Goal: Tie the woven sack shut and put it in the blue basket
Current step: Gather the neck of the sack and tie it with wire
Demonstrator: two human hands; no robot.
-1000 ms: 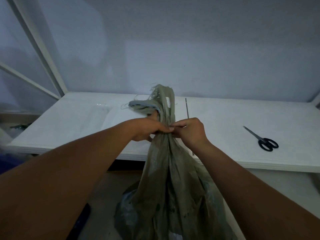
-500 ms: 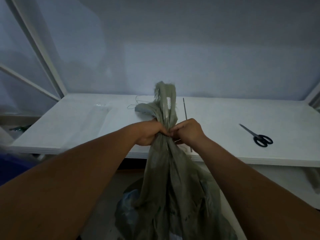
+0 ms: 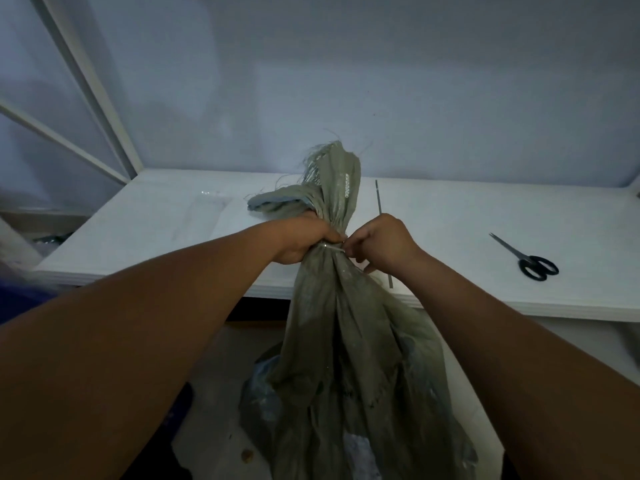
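Observation:
A grey-green woven sack [image 3: 349, 358] hangs in front of the white table, its gathered neck bunched upward with frayed threads at the top. My left hand [image 3: 304, 242] grips the neck from the left. A thin pale tie [image 3: 330, 247] runs around the neck, and my right hand [image 3: 382, 242] pinches its end on the right side. The sack's lower part bulges near the floor. A dark blue shape [image 3: 20, 299] at the far left edge may be the basket; it is mostly out of view.
Black-handled scissors [image 3: 526, 258] lie on the white table [image 3: 485, 216] to the right. A thin grey strip [image 3: 379, 202] lies on the table behind my right hand. A white frame [image 3: 93, 98] rises at the left. Pale floor shows below.
The tie now shows as a band across the sack's neck between my hands. My right hand has drawn slightly away to the right. The sack top leans a little more upright.

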